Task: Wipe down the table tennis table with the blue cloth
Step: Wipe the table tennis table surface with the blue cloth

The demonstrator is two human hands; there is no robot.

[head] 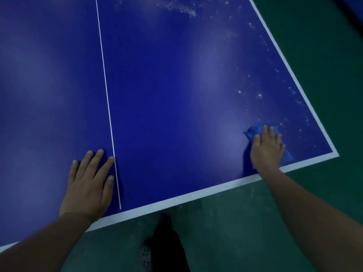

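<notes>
Table top (176, 85): smooth hard board, dark blue, soft sheen with pale glare patches; white specks dull the finish toward its right edge. Painted white lines, matt. Cloth (255, 130): soft blue fabric, crumpled. Floor (235, 222): green, matt, scuffed and dusty.

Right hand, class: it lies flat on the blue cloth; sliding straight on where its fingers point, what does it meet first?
The right hand, pressing the blue cloth, points up the table. It would probably first meet the white specks; nothing else shows there.
</notes>
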